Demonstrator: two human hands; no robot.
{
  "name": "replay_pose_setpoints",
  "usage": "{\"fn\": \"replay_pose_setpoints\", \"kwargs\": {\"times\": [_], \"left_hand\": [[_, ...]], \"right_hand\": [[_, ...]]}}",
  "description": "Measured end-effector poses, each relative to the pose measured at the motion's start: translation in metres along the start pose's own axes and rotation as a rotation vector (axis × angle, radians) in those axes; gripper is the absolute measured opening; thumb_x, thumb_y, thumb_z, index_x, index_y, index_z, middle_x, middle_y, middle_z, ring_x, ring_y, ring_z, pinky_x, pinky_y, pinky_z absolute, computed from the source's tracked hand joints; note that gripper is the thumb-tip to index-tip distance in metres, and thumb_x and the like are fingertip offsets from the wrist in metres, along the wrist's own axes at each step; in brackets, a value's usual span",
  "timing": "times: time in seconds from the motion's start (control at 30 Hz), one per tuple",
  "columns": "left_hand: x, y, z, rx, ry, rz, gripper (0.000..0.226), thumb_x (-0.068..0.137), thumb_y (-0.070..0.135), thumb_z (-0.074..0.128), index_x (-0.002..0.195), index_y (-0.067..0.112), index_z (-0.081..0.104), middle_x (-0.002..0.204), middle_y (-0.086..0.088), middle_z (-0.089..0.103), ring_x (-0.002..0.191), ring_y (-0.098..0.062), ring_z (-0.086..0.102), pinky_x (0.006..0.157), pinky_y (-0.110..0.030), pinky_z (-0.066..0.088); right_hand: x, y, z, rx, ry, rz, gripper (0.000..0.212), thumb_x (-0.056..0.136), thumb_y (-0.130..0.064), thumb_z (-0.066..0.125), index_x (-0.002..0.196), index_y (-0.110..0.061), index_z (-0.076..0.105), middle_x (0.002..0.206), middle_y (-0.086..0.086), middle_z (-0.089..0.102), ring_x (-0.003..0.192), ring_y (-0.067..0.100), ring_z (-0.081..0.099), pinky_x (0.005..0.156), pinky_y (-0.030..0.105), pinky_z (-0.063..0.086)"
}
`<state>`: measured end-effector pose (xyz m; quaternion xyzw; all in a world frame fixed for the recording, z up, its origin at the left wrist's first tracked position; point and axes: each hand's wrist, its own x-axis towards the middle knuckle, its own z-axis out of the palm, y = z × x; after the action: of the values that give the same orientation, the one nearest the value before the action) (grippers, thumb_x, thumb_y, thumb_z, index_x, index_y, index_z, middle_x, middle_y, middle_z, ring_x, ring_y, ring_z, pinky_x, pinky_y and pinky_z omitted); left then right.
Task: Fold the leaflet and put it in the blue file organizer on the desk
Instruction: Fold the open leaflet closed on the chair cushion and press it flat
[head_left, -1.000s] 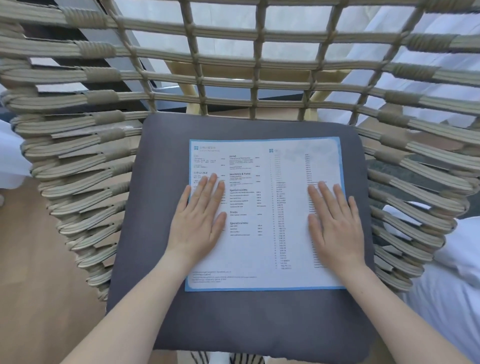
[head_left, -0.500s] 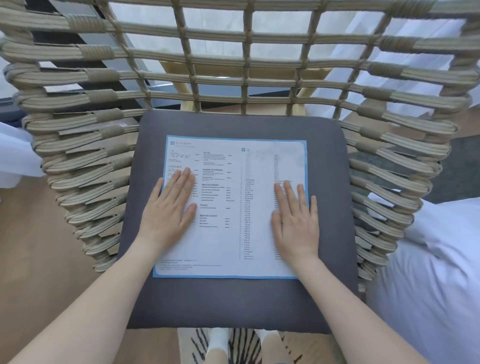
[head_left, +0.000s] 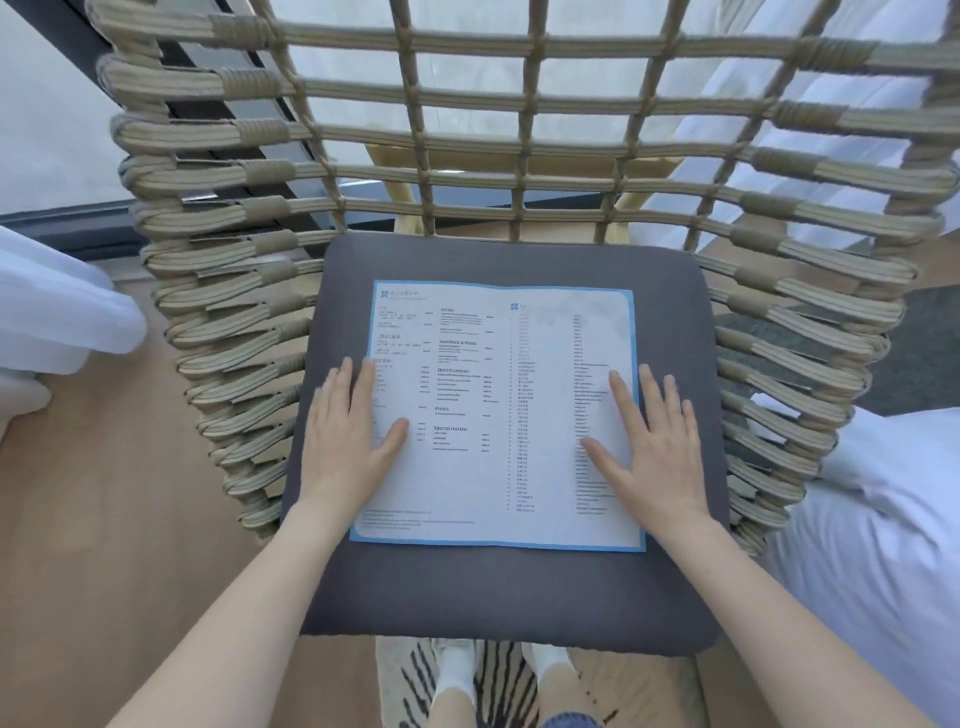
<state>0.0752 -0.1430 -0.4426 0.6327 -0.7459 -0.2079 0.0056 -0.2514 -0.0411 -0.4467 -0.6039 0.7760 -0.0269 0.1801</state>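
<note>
A white leaflet (head_left: 498, 415) with a blue border and printed text lies flat and unfolded on the grey seat cushion (head_left: 498, 592) of a woven chair. My left hand (head_left: 345, 441) rests palm down across the leaflet's left edge, fingers spread, partly on the cushion. My right hand (head_left: 649, 452) lies flat over the right edge in the same way. Neither hand grips the paper. No blue file organizer or desk is in view.
The woven rope chair (head_left: 234, 332) wraps around the cushion at the back and both sides. White bedding (head_left: 883, 545) lies to the right, a white curtain (head_left: 57, 322) to the left. Below the seat are a striped rug (head_left: 498, 680) and my feet in white socks.
Both hands have slid outward from the leaflet's inner area to its left and right edges. The camera has shifted slightly; the leaflet stays flat.
</note>
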Motion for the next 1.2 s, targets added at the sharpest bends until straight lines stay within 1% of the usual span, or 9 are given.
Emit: {"fn": "replay_pose_setpoints", "kwargs": {"times": [0.1, 0.23, 0.4, 0.53, 0.63, 0.73, 0.83, 1.0, 1.2], "left_hand": [[-0.009, -0.002, 0.004, -0.041, 0.003, -0.043, 0.082, 0.090, 0.040, 0.061, 0.154, 0.012, 0.019, 0.161, -0.015, 0.020, 0.148, -0.032, 0.013, 0.119, -0.046, 0.016], [-0.012, 0.000, 0.013, -0.080, 0.047, -0.038, 0.077, 0.088, 0.040, 0.065, 0.151, 0.015, 0.029, 0.160, -0.011, 0.026, 0.148, -0.031, 0.014, 0.119, -0.047, 0.018], [-0.010, 0.009, 0.012, -0.279, 0.092, -0.085, 0.071, 0.083, 0.033, 0.072, 0.146, 0.022, 0.041, 0.157, -0.003, 0.032, 0.147, -0.025, 0.017, 0.118, -0.042, 0.019], [-0.007, 0.014, 0.000, -0.563, 0.156, -0.182, 0.065, 0.073, 0.013, 0.079, 0.133, 0.022, 0.056, 0.144, 0.003, 0.045, 0.133, -0.016, 0.038, 0.110, -0.033, 0.031], [-0.004, 0.016, -0.011, -0.693, 0.083, -0.254, 0.060, 0.071, 0.010, 0.077, 0.123, 0.033, 0.059, 0.126, 0.007, 0.052, 0.116, -0.015, 0.054, 0.101, -0.043, 0.045], [-0.002, 0.016, -0.018, -0.853, -0.007, -0.291, 0.061, 0.068, 0.011, 0.077, 0.120, 0.038, 0.059, 0.125, 0.005, 0.063, 0.112, -0.016, 0.062, 0.097, -0.046, 0.050], [-0.003, 0.015, -0.024, -0.937, -0.039, -0.293, 0.068, 0.063, 0.011, 0.079, 0.122, 0.038, 0.058, 0.124, 0.005, 0.065, 0.108, -0.012, 0.065, 0.093, -0.040, 0.054], [-0.007, 0.022, -0.033, -0.987, -0.022, -0.251, 0.071, 0.067, 0.002, 0.081, 0.124, 0.037, 0.058, 0.116, 0.013, 0.068, 0.099, -0.005, 0.069, 0.076, -0.018, 0.054], [-0.017, 0.068, -0.048, -1.011, 0.036, -0.140, 0.072, 0.070, -0.003, 0.079, 0.120, 0.044, 0.058, 0.117, 0.009, 0.067, 0.097, -0.002, 0.067, 0.075, -0.011, 0.051]], "right_hand": [[-0.007, 0.010, 0.000, 0.002, -0.049, 0.020, 0.085, 0.087, -0.075, 0.031, 0.159, -0.033, 0.014, 0.167, 0.012, 0.007, 0.154, 0.028, 0.000, 0.123, 0.047, 0.003], [-0.009, 0.016, 0.012, -0.032, -0.069, 0.010, 0.089, 0.085, -0.078, 0.029, 0.159, -0.033, 0.010, 0.168, 0.011, 0.003, 0.154, 0.024, -0.006, 0.124, 0.045, 0.000], [-0.006, 0.019, 0.019, -0.011, -0.038, 0.005, 0.089, 0.085, -0.079, 0.031, 0.159, -0.032, 0.013, 0.167, 0.006, 0.010, 0.154, 0.023, -0.002, 0.122, 0.042, -0.004], [-0.006, 0.020, 0.020, -0.008, -0.041, 0.008, 0.091, 0.084, -0.082, 0.026, 0.159, -0.032, 0.010, 0.167, 0.004, 0.010, 0.154, 0.023, -0.003, 0.121, 0.040, -0.007], [-0.005, 0.018, 0.018, -0.004, -0.054, 0.013, 0.091, 0.084, -0.080, 0.028, 0.159, -0.031, 0.010, 0.168, 0.004, 0.009, 0.154, 0.022, -0.004, 0.122, 0.041, -0.005], [-0.005, 0.018, 0.018, -0.009, -0.055, 0.017, 0.091, 0.084, -0.079, 0.029, 0.159, -0.032, 0.009, 0.168, 0.003, 0.007, 0.154, 0.021, -0.006, 0.122, 0.041, -0.005], [-0.006, 0.019, 0.018, 0.000, -0.060, 0.018, 0.090, 0.085, -0.079, 0.031, 0.159, -0.033, 0.008, 0.168, 0.002, 0.006, 0.154, 0.019, -0.007, 0.122, 0.040, -0.007], [-0.004, 0.018, 0.015, 0.056, -0.069, 0.037, 0.089, 0.085, -0.076, 0.041, 0.158, -0.035, 0.011, 0.168, -0.001, 0.005, 0.153, 0.016, -0.009, 0.123, 0.039, -0.007], [-0.004, 0.018, 0.011, 0.162, -0.054, 0.061, 0.089, 0.084, -0.069, 0.055, 0.157, -0.034, 0.018, 0.168, -0.003, 0.010, 0.153, 0.014, -0.005, 0.124, 0.041, -0.004]]}}
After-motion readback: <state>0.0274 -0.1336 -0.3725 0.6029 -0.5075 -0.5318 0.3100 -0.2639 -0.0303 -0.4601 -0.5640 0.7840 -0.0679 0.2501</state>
